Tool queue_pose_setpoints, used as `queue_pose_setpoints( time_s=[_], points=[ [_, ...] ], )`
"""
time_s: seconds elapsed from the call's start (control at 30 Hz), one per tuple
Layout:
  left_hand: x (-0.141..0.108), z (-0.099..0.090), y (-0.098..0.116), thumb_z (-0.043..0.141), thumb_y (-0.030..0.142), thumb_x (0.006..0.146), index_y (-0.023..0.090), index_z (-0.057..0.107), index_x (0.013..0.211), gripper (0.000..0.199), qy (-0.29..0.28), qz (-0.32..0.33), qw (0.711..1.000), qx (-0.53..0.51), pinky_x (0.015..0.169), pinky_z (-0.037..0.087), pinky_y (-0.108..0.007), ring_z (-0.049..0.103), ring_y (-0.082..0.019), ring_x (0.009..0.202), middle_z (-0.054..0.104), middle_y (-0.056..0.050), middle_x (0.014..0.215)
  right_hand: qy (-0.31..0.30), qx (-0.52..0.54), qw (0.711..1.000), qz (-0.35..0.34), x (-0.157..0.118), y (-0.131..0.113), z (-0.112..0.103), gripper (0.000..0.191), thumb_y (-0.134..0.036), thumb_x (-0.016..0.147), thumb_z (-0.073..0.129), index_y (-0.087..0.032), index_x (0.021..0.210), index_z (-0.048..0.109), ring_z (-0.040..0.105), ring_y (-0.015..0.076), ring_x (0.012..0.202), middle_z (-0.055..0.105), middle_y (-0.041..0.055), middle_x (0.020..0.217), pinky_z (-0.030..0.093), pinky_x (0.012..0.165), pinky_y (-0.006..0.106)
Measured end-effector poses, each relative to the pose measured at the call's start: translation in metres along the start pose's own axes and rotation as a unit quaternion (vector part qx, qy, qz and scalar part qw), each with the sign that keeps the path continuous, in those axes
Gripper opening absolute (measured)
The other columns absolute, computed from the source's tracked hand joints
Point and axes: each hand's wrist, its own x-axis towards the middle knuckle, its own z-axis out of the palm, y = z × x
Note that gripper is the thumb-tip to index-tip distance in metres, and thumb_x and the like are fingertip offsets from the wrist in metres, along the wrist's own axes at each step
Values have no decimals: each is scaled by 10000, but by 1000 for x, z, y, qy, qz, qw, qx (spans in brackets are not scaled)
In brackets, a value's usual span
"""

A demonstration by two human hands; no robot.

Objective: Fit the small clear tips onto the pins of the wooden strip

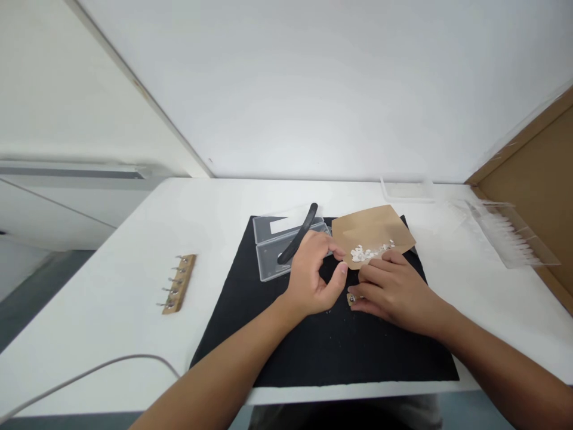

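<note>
My right hand [394,289] is closed around a small brown piece [351,299] with a shiny metal fitting at its exposed end; fingers cover the rest. Its knuckles are beside a brown paper sheet [373,224] bearing a pile of small white flakes [360,254]. My left hand [313,275] has its thumb and index fingertips close together at the paper's near left corner; what is between them, if anything, is too small to make out. Behind that hand, a black curved tool [299,233] crosses an open clear plastic case [268,251]. Whether the hand touches the tool, I cannot tell.
A black mat [313,358] lies under the work on a white table [111,298]. To the left is a brown strip [179,283] with several metal pins. Clear plastic trays [505,239] stand at the right near a cardboard panel [537,191]. A grey cable [111,361] crosses the front left.
</note>
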Motion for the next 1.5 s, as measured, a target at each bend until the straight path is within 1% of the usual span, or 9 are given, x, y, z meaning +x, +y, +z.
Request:
queue_pose_setpoints(
  time_s=[0.23, 0.6, 0.93, 1.07, 1.3, 1.5],
  points=[
    [1, 0, 1, 554, 302, 972, 218, 611, 971, 102, -1, 8, 1000, -1, 758, 501, -402, 573, -231, 799, 645, -59, 852, -1, 0, 1000, 2, 1, 0, 0, 218, -417, 1053, 664, -223, 981, 735, 571, 182, 829, 673, 13, 888, 293, 823, 370],
    [2, 1, 2, 555, 285, 963, 213, 603, 961, 87, -3, 24, 1000, 8, 764, 491, -404, 571, -233, 806, 639, -58, 838, -6, -8, 1000, 1, 0, 0, 0, 232, -428, 1058, 651, -225, 969, 716, 556, 186, 829, 664, 10, 883, 293, 813, 377],
    [3, 1, 3, 550, 287, 961, 213, 600, 946, 91, -7, 22, 1000, 13, 741, 482, -400, 561, -233, 802, 646, -67, 840, -13, -7, 1000, 2, 1, 1, -2, 260, -423, 1068, 634, -223, 927, 722, 555, 178, 800, 662, 13, 855, 287, 801, 368],
    [3, 1, 3, 543, 270, 955, 213, 595, 959, 78, -7, 29, 1000, 11, 749, 479, -402, 553, -232, 806, 639, -64, 842, -12, -4, 1000, 1, 0, 0, -2, 267, -418, 1084, 605, -223, 945, 722, 551, 176, 788, 656, 12, 856, 281, 791, 367],
    [5, 1, 4, 553, 248, 950, 211, 595, 967, 59, -2, 38, 999, 7, 760, 474, -401, 552, -227, 793, 630, -53, 843, -17, -3, 1000, 2, -1, 0, -2, 214, -388, 1078, 611, -225, 1012, 733, 561, 182, 795, 657, 13, 865, 284, 795, 374],
    [5, 2, 4, 557, 242, 943, 206, 590, 951, 50, -2, 42, 999, 9, 747, 470, -396, 540, -220, 790, 634, -56, 841, -19, 2, 1000, 2, 0, 0, -4, 191, -382, 1065, 633, -225, 1010, 725, 554, 178, 782, 658, 9, 869, 285, 798, 371]
  ],
)
